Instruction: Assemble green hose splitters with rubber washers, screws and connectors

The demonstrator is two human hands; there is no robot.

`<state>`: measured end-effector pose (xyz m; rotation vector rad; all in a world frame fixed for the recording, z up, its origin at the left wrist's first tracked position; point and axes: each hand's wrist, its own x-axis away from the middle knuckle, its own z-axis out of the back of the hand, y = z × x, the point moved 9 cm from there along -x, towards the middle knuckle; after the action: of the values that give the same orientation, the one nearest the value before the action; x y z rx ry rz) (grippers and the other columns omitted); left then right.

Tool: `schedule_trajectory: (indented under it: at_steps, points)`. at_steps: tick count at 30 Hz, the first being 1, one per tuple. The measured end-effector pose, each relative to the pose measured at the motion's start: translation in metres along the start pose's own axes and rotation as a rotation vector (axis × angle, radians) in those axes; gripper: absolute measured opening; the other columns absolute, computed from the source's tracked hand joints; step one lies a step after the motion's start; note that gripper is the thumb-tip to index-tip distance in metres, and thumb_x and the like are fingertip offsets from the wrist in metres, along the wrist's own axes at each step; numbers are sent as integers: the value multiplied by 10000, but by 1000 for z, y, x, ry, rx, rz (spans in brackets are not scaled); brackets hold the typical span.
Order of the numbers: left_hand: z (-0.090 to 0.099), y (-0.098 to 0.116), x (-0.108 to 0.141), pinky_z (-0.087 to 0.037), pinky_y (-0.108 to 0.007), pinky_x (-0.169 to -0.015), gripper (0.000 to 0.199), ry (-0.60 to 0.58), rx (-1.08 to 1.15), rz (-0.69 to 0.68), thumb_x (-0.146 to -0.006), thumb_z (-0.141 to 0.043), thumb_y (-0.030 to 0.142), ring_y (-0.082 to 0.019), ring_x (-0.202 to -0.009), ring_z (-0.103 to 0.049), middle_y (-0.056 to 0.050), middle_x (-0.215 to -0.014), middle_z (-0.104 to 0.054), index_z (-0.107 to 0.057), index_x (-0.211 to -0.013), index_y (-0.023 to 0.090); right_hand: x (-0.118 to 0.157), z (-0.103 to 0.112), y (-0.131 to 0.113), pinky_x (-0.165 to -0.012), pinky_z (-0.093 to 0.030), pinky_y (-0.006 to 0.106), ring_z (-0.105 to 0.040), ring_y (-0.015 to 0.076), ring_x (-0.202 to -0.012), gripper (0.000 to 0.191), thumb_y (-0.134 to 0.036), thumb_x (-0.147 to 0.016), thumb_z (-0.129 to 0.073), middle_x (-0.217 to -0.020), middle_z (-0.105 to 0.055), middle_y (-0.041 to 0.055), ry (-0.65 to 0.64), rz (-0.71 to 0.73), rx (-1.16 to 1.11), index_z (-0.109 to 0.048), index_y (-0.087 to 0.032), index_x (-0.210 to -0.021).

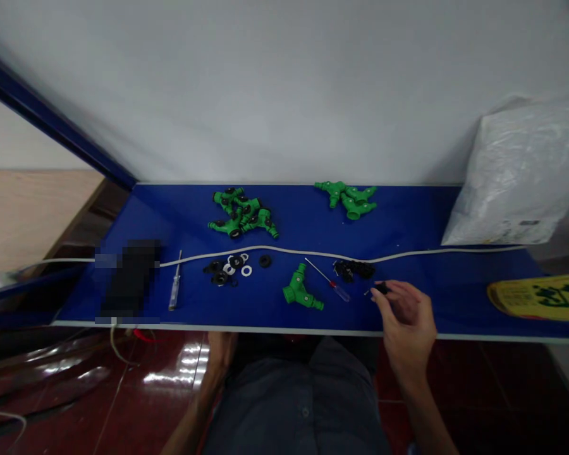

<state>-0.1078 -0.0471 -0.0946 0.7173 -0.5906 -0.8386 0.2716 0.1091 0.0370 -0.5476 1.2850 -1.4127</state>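
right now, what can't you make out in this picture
In the head view:
Left hand: partly hidden by the blue table; any hold unseen.
Black part in the right hand: too small to identify.
Yellow item: cut off by the right edge.
White bag: its wrapping hides the contents.
Black object: blurred into blocks.

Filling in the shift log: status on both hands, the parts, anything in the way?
Right hand pinching small black part. Left hand below table's front edge, grip unclear. Lone green fitting unheld. Screwdriver lying between it and right hand.
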Motion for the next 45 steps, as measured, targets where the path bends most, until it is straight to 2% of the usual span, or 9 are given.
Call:
schedule_trajectory:
  at_steps: [4, 7, 11, 15, 19, 26, 38, 40, 45]
  points:
    - [-6, 18, 39, -621, -381, -850, 233, -134, 12, -61, -987, -612, 398, -232, -898, -752, -50, -966, -781, -756, -1032, 221, 15, -7, -3, -797, -609, 325, -705, 164, -776, 362, -402, -778, -840, -974, -750, 55, -105, -238, -89, -733, -200, -1060]
    - [1, 87, 59, -608, -273, -774, 172, -161, 59, -361, -999, -599, 279, -166, -791, -750, -9, -894, -783, -749, -1078, 254, 33, -24, -5, -815, -613, 341, -742, 194, -815, 399, -422, -787, -839, -923, -767, 48, -235, -394, -162, -734, -216, -1112]
    - [17, 174, 36, -583, -251, -763, 198, -11, 64, -622, -974, -607, 160, -134, -769, -697, -5, -863, -720, -721, -1112, 243, 52, -50, -11, -891, -606, 347, -761, 198, -908, 322, -424, -857, -790, -1052, -769, 53, -381, -547, -403, -734, -249, -1121]
    - [-1, 211, -1, -546, -419, -1029, 476, -86, -50, -712, -882, -733, 215, -244, -1190, -624, -107, -1279, -613, -623, -1344, 255, 61, -67, -18, -904, -614, 319, -765, 179, -900, 242, -392, -818, -837, -1028, -767, 35, -443, -696, -653, -765, -238, -991]
    - [-30, 213, -9, -459, -512, -1135, 426, -249, -134, -807, -904, -715, 200, -290, -1371, -496, -95, -1485, -503, -642, -1312, 299, 67, -71, -22, -856, -620, 266, -767, 158, -862, 252, -384, -776, -876, -975, -774, 23, -446, -813, -760, -773, -237, -953]
    - [-35, 192, -2, -568, -435, -970, 268, -125, -58, -700, -916, -730, 241, -232, -1110, -629, -87, -1353, -554, -688, -1179, 276, 74, -73, -21, -850, -624, 293, -774, 176, -855, 243, -425, -781, -866, -943, -778, 21, -455, -848, -814, -772, -242, -911]
    - [-36, 190, 7, -536, -414, -894, 238, -67, -86, -674, -894, -736, 229, -252, -1134, -669, -80, -1255, -659, -635, -1109, 246, 61, -91, -9, -920, -606, 338, -747, 200, -921, 211, -408, -819, -826, -1017, -767, 51, -626, -576, -483, -802, -243, -948]
    - [-37, 188, 7, -529, -411, -890, 237, -66, -97, -672, -901, -731, 243, -249, -1131, -671, -77, -1259, -661, -635, -1118, 248, 55, -91, -19, -925, -592, 297, -727, 203, -990, 167, -341, -806, -842, -1039, -756, 55, -643, -477, -408, -808, -241, -935]
    - [-38, 186, 5, -523, -396, -873, 261, -85, -119, -665, -892, -731, 221, -252, -1136, -667, -83, -1265, -657, -633, -1133, 242, 45, -93, -66, -963, -590, 343, -725, 212, -1014, 136, -266, -921, -708, -1070, -757, 49, -718, 92, -41, -800, -278, -1021]
